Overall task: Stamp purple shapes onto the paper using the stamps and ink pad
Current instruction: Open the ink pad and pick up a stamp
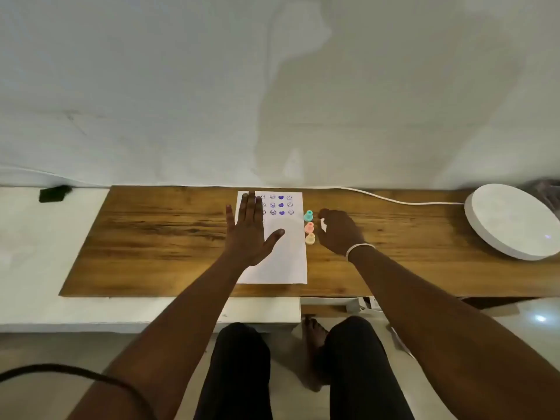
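the left hand [251,230] lies flat, fingers spread, on the paper [285,256], which carries rows of purple stamps [281,205]. the right hand [339,230] curls beside teal [308,215], pink [309,227] and yellow stamps [310,238]; its grip cannot be told.

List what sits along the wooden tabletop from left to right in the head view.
left hand flat on the paper → teal stamp → right hand → white round disc.
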Demonstrator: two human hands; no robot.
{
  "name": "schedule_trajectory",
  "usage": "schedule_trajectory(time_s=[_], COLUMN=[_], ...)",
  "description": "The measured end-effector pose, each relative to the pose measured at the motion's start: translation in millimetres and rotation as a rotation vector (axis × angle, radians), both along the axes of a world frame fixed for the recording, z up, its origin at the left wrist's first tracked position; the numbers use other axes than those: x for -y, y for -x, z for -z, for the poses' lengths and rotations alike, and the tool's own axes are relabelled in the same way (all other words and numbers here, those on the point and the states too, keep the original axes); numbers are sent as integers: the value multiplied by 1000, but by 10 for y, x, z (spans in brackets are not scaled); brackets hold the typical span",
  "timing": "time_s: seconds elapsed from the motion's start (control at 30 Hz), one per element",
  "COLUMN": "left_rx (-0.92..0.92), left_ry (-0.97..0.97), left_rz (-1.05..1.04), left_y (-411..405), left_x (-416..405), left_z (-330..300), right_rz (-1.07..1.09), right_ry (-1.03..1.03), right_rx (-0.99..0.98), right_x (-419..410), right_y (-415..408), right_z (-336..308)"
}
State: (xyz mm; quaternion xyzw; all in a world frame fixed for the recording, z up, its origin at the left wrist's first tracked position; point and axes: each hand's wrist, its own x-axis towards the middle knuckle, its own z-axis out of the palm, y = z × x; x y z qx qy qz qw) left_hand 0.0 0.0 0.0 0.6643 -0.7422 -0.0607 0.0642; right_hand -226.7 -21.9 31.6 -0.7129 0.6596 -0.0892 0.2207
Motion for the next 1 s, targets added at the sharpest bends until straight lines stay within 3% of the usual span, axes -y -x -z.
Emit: schedule_trajectory(time_s=[0.17,0.4,0.7,0.87,1.0], left_rx=[-28,4,-6,-181,-518], left_ry=[-62,-23,24,47,-57], left_rz=[32,100,157,250,278], left_y=[84,215,349,495,614], left_x=[95,214,236,258,227], left_z=[374,615,684,623,425], right_rz=[-21,134,165,338,527], right_ry=[-103,-41,-34,-92,-365], right_rx=[-11,23,57,382,1155], right_x=[74,171,127,139,44], right_y=[-101,-197,-184,-47,102], right_z=[392,738,873,728,523])
